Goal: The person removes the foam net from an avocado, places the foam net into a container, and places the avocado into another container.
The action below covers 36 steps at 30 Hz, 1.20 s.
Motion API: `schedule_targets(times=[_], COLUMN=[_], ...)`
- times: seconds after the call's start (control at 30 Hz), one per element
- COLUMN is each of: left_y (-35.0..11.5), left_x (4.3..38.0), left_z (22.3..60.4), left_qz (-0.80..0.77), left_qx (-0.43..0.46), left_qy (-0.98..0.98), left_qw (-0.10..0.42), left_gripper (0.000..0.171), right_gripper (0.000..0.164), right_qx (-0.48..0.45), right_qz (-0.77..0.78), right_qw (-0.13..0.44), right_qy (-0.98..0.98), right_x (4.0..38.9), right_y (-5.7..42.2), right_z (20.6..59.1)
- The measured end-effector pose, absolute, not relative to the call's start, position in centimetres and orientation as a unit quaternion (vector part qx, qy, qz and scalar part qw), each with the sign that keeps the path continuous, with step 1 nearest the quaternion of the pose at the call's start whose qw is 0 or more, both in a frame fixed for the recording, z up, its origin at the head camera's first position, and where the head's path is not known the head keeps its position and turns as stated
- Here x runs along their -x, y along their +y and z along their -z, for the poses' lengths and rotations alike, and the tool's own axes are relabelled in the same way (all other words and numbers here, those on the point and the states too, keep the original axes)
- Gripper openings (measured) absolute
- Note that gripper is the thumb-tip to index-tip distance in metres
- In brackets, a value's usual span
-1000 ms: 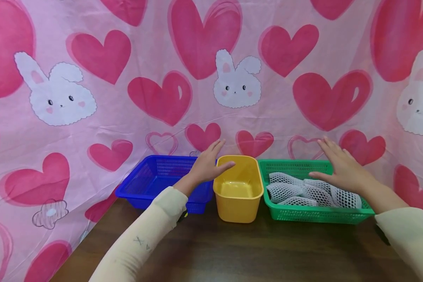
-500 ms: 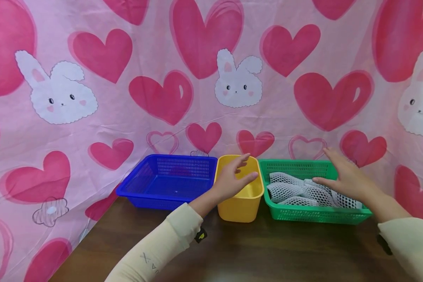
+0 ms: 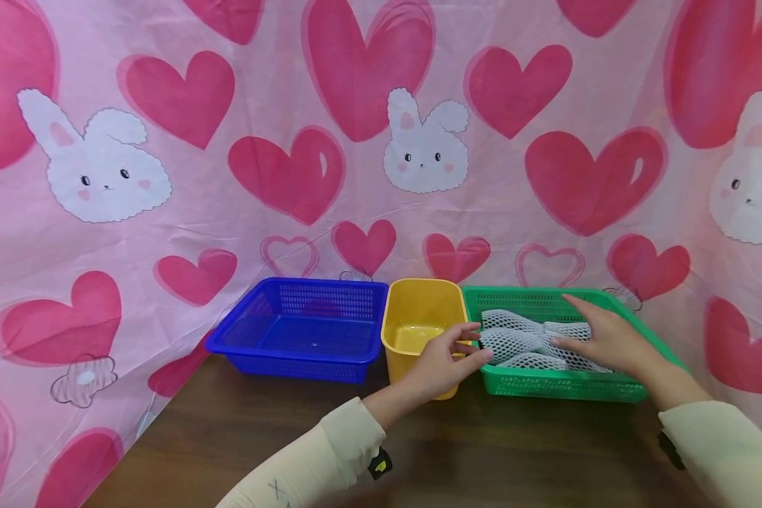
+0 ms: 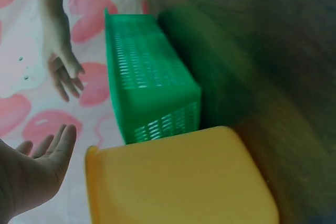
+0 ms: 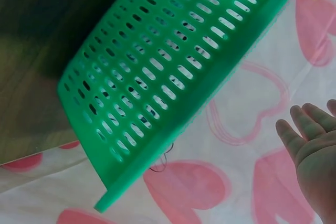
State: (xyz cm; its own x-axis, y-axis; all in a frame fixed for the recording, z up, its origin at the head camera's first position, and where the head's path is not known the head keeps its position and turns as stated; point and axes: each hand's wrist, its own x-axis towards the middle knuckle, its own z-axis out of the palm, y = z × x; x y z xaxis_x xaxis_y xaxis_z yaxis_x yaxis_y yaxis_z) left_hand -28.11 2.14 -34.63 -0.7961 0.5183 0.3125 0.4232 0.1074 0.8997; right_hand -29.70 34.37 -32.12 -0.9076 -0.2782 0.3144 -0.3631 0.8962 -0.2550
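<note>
White foam net sleeves (image 3: pixel 514 344) lie bunched in the green basket (image 3: pixel 565 386) on the right. My left hand (image 3: pixel 437 365) is in front of the yellow bin (image 3: pixel 424 283) and by the basket's left end, its fingers loosely bent and holding nothing. Over the right part of the basket is my right hand (image 3: pixel 612 346), thumb and fingers spread, apparently above the sleeves. In the left wrist view, my left hand (image 4: pixel 37 174) is apart from the bin and basket. The right wrist view has my right hand (image 5: pixel 317 153) beyond the basket's rim, fingers extended.
A blue basket (image 3: pixel 298 367) stands left of the yellow bin. All three containers sit in a row on a dark wooden table (image 3: pixel 457 458). Behind them hangs a pink cloth (image 3: pixel 368 183) with hearts and rabbits.
My left hand has moved right and down, from over the blue basket past the yellow bin to the green basket's left end. My right hand has lowered slightly over the green basket.
</note>
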Motion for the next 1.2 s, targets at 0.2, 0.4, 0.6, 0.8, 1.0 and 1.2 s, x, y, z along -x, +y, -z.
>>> schedule_targets(times=[0.2, 0.4, 0.6, 0.8, 1.0, 1.2], left_y=[2.5, 2.9, 3.3, 3.8, 4.7, 5.9], left_x=[28.1, 28.0, 27.8, 27.7, 27.8, 28.0], left_z=[36.2, 37.8, 39.2, 40.3, 41.4, 41.8], left_qz=[-0.57, -0.561, -0.579, -0.617, -0.657, -0.704], left_qx=[-0.318, -0.285, -0.236, -0.171, -0.142, -0.124], left_qy=[0.756, 0.776, 0.778, 0.759, 0.727, 0.685], left_qw=[0.041, 0.043, 0.066, 0.121, 0.144, 0.139], left_gripper=[0.042, 0.038, 0.035, 0.034, 0.041, 0.038], right_gripper=[0.1, 0.088, 0.08, 0.075, 0.07, 0.065], right_qx=[-0.16, -0.165, -0.16, -0.17, -0.189, -0.177], right_qz=[-0.164, -0.184, -0.195, -0.22, -0.242, -0.242], right_qw=[0.13, 0.118, 0.098, 0.064, 0.035, 0.008], right_qy=[-0.965, -0.962, -0.963, -0.958, -0.951, -0.954], right_x=[30.0, 30.5, 31.3, 31.9, 32.3, 32.7], right_y=[34.3, 34.3, 34.4, 34.2, 33.7, 33.3], right_z=[33.0, 33.9, 35.0, 35.8, 36.3, 36.6])
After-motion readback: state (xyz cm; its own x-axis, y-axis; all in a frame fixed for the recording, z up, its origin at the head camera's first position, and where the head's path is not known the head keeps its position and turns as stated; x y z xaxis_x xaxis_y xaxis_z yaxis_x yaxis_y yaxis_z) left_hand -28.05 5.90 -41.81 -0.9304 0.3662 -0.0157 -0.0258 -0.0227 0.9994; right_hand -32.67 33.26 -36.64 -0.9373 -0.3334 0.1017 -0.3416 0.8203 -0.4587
